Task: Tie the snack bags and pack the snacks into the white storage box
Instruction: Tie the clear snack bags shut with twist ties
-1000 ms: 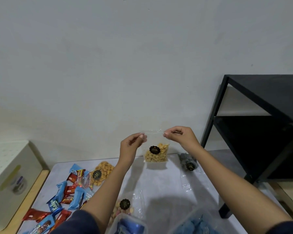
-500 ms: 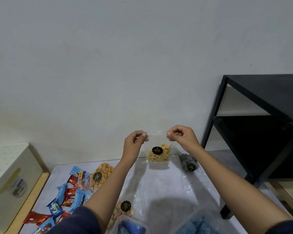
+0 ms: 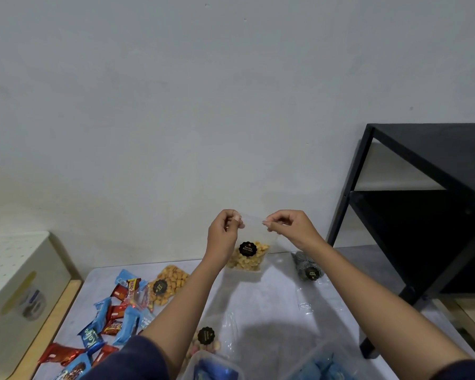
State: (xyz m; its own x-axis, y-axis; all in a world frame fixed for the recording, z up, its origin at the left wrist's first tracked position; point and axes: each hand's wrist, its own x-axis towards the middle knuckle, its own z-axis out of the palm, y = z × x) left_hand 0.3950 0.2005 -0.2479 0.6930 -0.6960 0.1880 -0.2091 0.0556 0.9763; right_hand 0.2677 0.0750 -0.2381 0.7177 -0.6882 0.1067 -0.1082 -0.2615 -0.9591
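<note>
A plain pale wall (image 3: 176, 105) filled the space behind both hands. A black metal shelf unit (image 3: 436, 138) stood beyond the right hand, at the far right. Below the hands lay a grey-white table (image 3: 272, 311). The white storage box (image 3: 19, 270), with a dotted top and a yellowish slot on its side, sat well apart to the left of the left hand, off the table's edge. A loose pile of blue and red wrapped snack bars (image 3: 113, 316) lay on the table below and to the left of the left forearm. Two clear plastic tubs (image 3: 211, 368) holding blue packets sat nearest the person, between the forearms. A flat bag of golden nuts (image 3: 169, 283) lay just left of the left forearm, a clear bag of pale pink and white candies (image 3: 206, 341) lay between the arms, and a small black-and-white patterned packet (image 3: 307, 267) lay just under the right wrist. The left hand (image 3: 222, 234) and right hand (image 3: 294, 227) were raised above the table's far edge, fingers curled, each pinching a top corner of a clear snack bag (image 3: 251, 253) between thumb and fingertips. The bag hung between them, its upper half empty and see-through, its lower part packed with yellow-brown nuts behind a round black sticker (image 3: 248, 248) with gold lettering.
</note>
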